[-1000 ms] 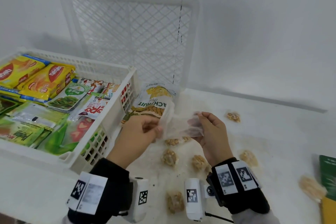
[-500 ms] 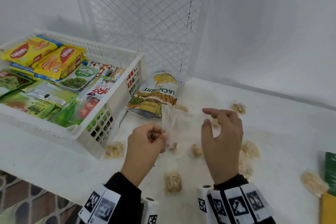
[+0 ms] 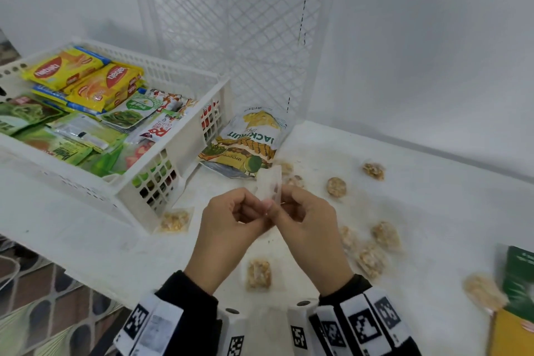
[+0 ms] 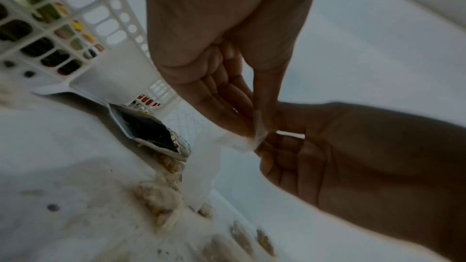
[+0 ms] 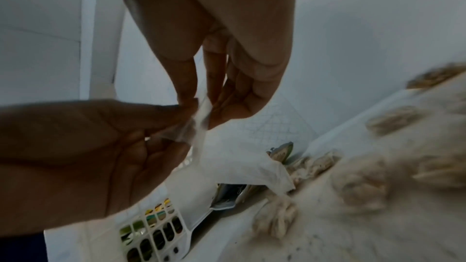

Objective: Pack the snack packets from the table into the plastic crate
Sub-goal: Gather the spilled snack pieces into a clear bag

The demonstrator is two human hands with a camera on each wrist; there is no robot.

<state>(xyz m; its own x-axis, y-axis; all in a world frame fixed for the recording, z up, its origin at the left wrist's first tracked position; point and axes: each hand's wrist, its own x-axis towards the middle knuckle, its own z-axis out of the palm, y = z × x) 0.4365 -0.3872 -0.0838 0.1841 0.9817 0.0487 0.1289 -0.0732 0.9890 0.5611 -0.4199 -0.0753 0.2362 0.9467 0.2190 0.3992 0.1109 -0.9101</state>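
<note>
Where both hands meet, fingers [image 4: 267, 95] pinching clear wrapper [image 3: 270, 186].

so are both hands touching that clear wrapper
Touching. In the left wrist view the left hand and right hand each pinch the clear wrapper at its top edge; the right wrist view shows the same two-handed pinch.

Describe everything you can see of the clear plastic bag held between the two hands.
The clear plastic bag is thin, see-through and crumpled, and looks empty. The left hand and the right hand pinch it together at one edge, above the white table. In the head view it sticks up past the fingertips; in the wrist views it hangs loose below the pinch, towards the small snack packets. It lies in front of the jackfruit packet, right of the crate.
</note>
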